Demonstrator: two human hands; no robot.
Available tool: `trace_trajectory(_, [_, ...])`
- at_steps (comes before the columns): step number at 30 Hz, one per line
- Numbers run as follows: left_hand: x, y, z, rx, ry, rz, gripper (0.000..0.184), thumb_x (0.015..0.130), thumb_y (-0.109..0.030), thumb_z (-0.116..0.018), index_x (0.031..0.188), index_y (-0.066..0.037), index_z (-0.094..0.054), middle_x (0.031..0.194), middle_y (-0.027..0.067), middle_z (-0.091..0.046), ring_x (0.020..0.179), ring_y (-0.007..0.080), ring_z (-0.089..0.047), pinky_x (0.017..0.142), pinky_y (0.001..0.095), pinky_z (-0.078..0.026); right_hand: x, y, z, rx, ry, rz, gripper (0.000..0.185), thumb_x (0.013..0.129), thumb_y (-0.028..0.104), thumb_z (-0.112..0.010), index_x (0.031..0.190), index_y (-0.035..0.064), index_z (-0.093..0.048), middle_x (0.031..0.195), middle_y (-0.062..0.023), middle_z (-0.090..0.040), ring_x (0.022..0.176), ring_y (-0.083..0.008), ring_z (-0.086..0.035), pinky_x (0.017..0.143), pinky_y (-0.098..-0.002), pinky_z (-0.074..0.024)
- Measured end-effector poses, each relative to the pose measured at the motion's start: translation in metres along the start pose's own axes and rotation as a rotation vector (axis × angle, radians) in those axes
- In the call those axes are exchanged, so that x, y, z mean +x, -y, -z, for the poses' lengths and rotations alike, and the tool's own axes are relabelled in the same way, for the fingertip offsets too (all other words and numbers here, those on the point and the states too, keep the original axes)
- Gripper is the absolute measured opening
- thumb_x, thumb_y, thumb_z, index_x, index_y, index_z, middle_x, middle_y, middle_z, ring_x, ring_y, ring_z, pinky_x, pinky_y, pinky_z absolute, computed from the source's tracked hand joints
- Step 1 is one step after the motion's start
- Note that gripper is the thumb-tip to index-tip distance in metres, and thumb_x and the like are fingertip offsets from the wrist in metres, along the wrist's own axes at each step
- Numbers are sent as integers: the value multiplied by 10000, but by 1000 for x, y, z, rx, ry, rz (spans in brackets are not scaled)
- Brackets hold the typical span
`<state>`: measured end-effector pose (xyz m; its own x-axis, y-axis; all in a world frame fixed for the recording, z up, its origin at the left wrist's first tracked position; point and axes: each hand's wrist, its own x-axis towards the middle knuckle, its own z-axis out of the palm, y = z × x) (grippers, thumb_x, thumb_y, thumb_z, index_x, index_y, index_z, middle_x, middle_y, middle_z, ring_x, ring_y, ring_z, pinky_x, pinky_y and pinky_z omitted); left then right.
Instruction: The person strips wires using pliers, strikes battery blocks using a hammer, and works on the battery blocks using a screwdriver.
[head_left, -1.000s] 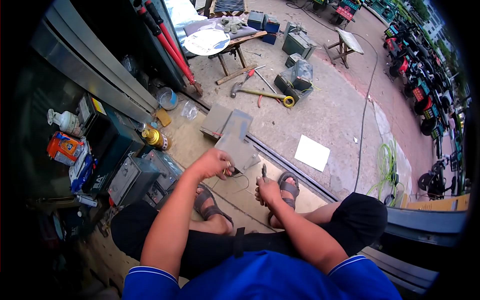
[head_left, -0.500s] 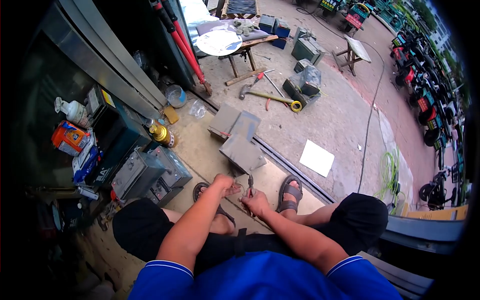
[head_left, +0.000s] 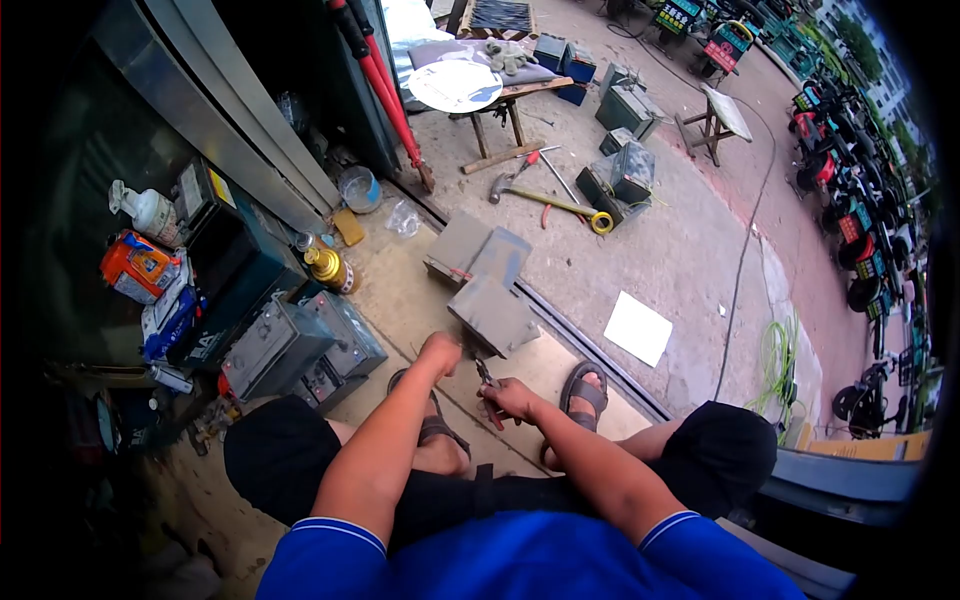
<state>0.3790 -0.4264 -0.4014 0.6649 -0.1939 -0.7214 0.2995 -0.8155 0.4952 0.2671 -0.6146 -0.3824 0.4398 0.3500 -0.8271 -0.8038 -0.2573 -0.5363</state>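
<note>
Dark pliers (head_left: 485, 374) in right hand (head_left: 513, 399); left hand (head_left: 440, 354) near.

Looks like a street-front repair workshop, batteries (head_left: 348, 352) clustered inside the door track (head_left: 600, 354), more on the concrete (head_left: 570, 260) outside, pliers (head_left: 484, 371), hammer (head_left: 540, 199), red-handled cutters (head_left: 388, 105) about, scooters (head_left: 850, 215) rowed beyond.

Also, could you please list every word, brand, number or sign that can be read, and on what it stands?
"BA", probably, on the large dark case; its ending is unclear.
Too blurred to read: print on the orange packet and blue packet.
Too small to read: characters on the red sign among the parked vehicles.
</note>
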Motion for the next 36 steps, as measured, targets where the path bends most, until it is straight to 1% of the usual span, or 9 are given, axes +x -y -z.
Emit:
trace_trajectory(8, [11,14,-12,-40,-81,-16,231,832,-110,-608,974,19,-736,966,268,-713,916,414,-711,809,474,-564,13,-6,7,219,48,33,378,1064,316,-538,1240,-12,-607,996,-118,-735,867,-225,-713,744,-353,-589])
trace_trajectory(11, [-5,2,1,57,-31,35,253,858,-186,-583,909,6,-740,938,264,-715,930,420,-703,835,491,-559,10,-8,9,35,121,25,482,1042,497,-485,1144,69,-683,941,-98,-738,709,-180,-657,559,-319,-525])
trace_trajectory(13, [18,32,-11,592,-18,-285,339,903,-257,-538,1057,-27,-734,1110,244,-703,1036,413,-681,921,493,-545,4,3,17,-219,83,22,609,987,667,-421,1018,140,-725,801,-64,-714,576,-144,-564,402,-310,-407])
trace_trajectory(14, [7,13,-2,460,5,-153,347,902,-238,-541,1134,-52,-720,1187,238,-683,1095,398,-666,968,485,-532,-7,11,17,-221,25,51,579,987,649,-452,999,132,-714,733,-37,-679,566,-144,-565,401,-314,-412])
trace_trajectory(18, [15,26,-9,61,-21,-80,301,839,-172,-601,1074,-44,-737,1074,246,-709,1026,418,-683,917,480,-549,3,3,12,49,18,110,541,998,581,-513,957,71,-691,747,-64,-638,556,-170,-599,414,-336,-451])
trace_trajectory(25, [1,16,-6,178,29,-118,297,869,-186,-600,1096,-58,-743,1065,244,-709,1000,431,-680,899,484,-548,12,4,-6,53,-210,85,521,981,511,-592,850,10,-649,697,-83,-628,482,-194,-574,398,-347,-452])
trace_trajectory(27, [-2,14,-7,275,-44,-267,294,886,-181,-589,1109,-73,-746,1082,241,-706,1016,425,-677,910,483,-542,8,11,-4,-65,-231,21,522,967,519,-611,839,16,-663,631,-81,-595,489,-195,-584,410,-355,-457])
trace_trajectory(34, [-9,13,0,380,-58,-285,303,882,-161,-582,1109,-46,-746,1069,241,-710,957,407,-703,868,465,-564,18,-8,-13,-334,-449,177,641,935,597,-604,792,-19,-709,670,-168,-659,554,-275,-634,599,-405,-538])
trace_trajectory(36, [-13,13,15,332,-152,-114,288,877,-168,-585,1080,-45,-748,1043,245,-711,943,416,-702,850,474,-567,18,-29,-6,-658,-515,411,641,927,613,-597,802,0,-731,743,-176,-699,635,-306,-649,710,-429,-543])
